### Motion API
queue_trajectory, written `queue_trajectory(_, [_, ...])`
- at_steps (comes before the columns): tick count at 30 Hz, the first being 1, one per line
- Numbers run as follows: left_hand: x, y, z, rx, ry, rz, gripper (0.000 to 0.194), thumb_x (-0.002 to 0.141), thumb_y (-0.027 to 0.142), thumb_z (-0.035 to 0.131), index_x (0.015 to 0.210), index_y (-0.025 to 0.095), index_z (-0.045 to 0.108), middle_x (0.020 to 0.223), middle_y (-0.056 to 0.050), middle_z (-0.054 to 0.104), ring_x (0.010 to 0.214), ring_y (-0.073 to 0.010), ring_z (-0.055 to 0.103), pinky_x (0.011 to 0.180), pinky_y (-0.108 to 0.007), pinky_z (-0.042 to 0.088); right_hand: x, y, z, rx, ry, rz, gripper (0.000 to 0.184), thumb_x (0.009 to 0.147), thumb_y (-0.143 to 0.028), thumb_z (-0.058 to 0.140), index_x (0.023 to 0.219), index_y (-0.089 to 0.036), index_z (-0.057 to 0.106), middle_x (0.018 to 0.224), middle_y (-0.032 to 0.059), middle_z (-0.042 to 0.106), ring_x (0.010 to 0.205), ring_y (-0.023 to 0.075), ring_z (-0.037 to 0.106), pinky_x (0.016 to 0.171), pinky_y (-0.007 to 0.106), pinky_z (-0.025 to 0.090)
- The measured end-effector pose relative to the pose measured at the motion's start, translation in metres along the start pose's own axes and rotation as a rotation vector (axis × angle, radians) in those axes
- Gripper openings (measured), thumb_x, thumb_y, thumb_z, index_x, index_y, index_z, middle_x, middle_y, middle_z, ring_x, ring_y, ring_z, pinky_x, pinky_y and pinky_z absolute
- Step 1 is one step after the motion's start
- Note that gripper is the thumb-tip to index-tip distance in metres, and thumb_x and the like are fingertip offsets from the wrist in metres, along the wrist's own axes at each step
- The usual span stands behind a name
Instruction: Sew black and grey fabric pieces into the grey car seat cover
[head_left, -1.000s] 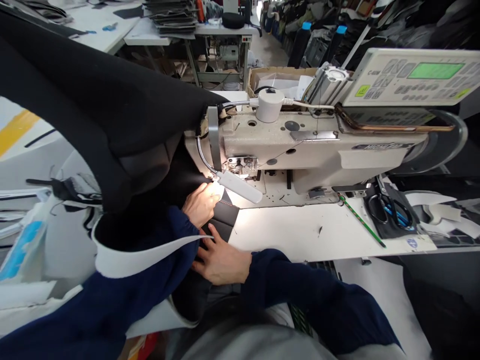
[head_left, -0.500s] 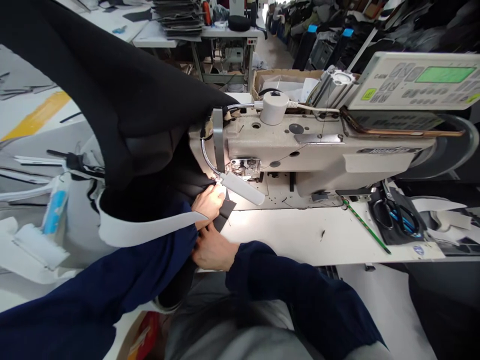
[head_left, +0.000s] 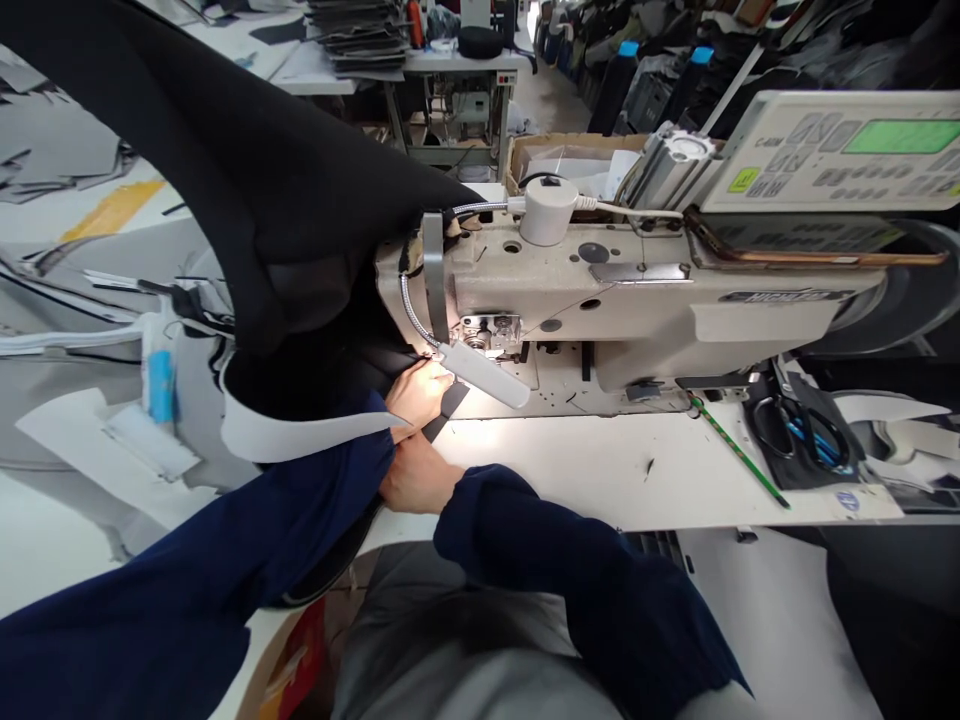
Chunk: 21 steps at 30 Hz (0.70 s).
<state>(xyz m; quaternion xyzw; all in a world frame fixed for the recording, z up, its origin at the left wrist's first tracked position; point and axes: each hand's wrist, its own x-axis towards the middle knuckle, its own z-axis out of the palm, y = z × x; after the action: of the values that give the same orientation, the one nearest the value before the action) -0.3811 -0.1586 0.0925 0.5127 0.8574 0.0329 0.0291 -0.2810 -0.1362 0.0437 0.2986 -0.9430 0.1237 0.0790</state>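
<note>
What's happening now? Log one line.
left hand: on black fabric at beige metal sewing machine; right hand: beside left, partly hidden; grey bar lamp: lit

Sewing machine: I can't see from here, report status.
Left hand on black fabric. Right hand close by, fingertips hidden. White lamp partly blocks view of machine bed.

Nameplate [head_left: 784, 296] on the sewing machine [head_left: 645, 300]: reads "HIGH" at the start from where I'm standing, last letters blurred. Control panel [head_left: 810, 155]: small print beginning "C-", rest unclear. Green screen [head_left: 904, 137] on it: faint characters, unreadable. Yellow sticker [head_left: 744, 180], same panel: mark too small. Blue oval mark [head_left: 847, 501] at the table [head_left: 570, 470] edge: illegible.
</note>
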Motion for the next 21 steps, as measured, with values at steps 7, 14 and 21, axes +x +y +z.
queue_trajectory(7, [-0.006, -0.026, -0.006, -0.037, 0.009, 0.108, 0.038, 0.081, 0.014, 0.043, 0.104, 0.028, 0.070, 0.098, -0.007, 0.064, 0.104, -0.0245, 0.049, 0.091, -0.038, 0.038, -0.007, -0.005, -0.024, 0.022, 0.058, -0.119, 0.036, 0.087, -0.036, 0.048, 0.112, -0.013, 0.061, 0.118, 0.0161, 0.058, 0.117, 0.0361, 0.041, 0.098, 0.065, 0.023])
queue_trajectory(14, [-0.002, -0.016, 0.005, -0.059, 0.027, 0.147, 0.036, 0.079, 0.009, 0.041, 0.095, 0.021, 0.071, 0.095, -0.008, 0.062, 0.091, -0.0208, 0.052, 0.079, -0.030, 0.043, 0.000, -0.008, -0.002, 0.025, 0.026, -0.041, 0.026, 0.090, -0.030, 0.046, 0.093, -0.015, 0.068, 0.097, 0.0125, 0.066, 0.104, 0.0348, 0.048, 0.086, 0.059, 0.033])
queue_trajectory(21, [-0.007, -0.023, -0.003, -0.053, 0.085, 0.121, 0.035, 0.087, 0.014, 0.039, 0.100, 0.022, 0.070, 0.096, -0.009, 0.063, 0.096, -0.0221, 0.053, 0.085, -0.034, 0.043, 0.008, -0.004, -0.006, 0.032, 0.043, -0.033, 0.033, 0.088, -0.039, 0.047, 0.098, -0.015, 0.068, 0.101, 0.0126, 0.064, 0.108, 0.0377, 0.046, 0.087, 0.061, 0.032])
